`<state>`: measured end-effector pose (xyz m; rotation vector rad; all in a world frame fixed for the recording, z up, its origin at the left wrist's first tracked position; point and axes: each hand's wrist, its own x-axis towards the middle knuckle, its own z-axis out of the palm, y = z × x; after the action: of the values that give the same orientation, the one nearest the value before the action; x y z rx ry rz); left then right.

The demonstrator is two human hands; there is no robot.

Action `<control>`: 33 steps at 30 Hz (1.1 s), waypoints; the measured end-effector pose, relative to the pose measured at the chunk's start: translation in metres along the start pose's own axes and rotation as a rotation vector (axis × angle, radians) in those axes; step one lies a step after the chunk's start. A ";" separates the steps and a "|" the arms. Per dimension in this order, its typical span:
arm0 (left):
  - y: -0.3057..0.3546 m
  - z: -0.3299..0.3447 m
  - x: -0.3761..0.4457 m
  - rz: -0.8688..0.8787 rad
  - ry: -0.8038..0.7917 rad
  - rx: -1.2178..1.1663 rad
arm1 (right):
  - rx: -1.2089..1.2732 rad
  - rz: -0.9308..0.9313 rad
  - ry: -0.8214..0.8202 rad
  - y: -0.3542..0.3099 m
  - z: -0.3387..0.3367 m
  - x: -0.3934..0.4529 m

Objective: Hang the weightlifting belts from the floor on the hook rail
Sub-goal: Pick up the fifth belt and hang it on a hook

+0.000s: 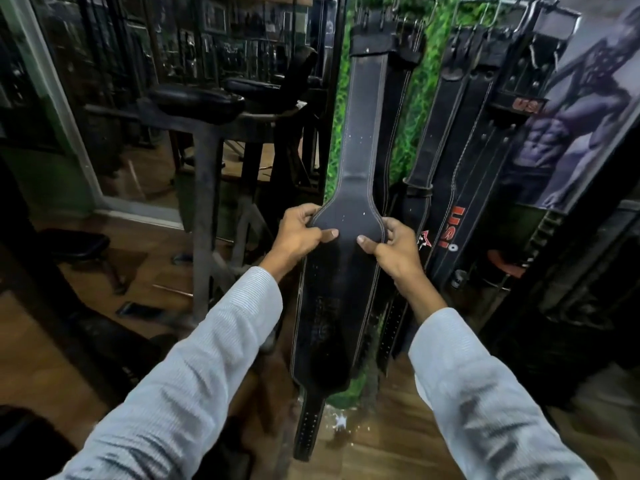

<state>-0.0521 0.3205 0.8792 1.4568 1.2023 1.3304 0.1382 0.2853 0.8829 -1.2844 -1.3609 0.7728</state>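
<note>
Dim gym wall, hook rail (485, 5) cropped; both hands (349, 242) gripping hung belt (360, 140).

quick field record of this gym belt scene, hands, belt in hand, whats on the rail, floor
left hand: grips the left edge of the wide black leather belt, thumb across its face
right hand: grips the right edge, thumb on the face
wide black leather belt: hangs upright, top end at the hook rail, punched tail near the floor
other belts: black belt with red lettering hanging to the right
floor: brown wood planks
</note>
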 end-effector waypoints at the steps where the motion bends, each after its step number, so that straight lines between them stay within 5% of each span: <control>1: 0.001 0.000 -0.009 -0.016 -0.003 -0.032 | 0.030 0.023 -0.004 0.001 -0.004 -0.009; 24: -0.064 0.066 -0.334 -0.437 0.008 -0.365 | 0.111 0.413 -0.118 0.099 -0.075 -0.298; 33: -0.074 0.063 -0.402 -0.441 0.068 -0.340 | 0.219 0.393 -0.066 0.105 -0.079 -0.369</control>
<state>0.0045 -0.0525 0.7100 0.8527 1.1862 1.2083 0.1899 -0.0613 0.7083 -1.3757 -1.0500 1.2077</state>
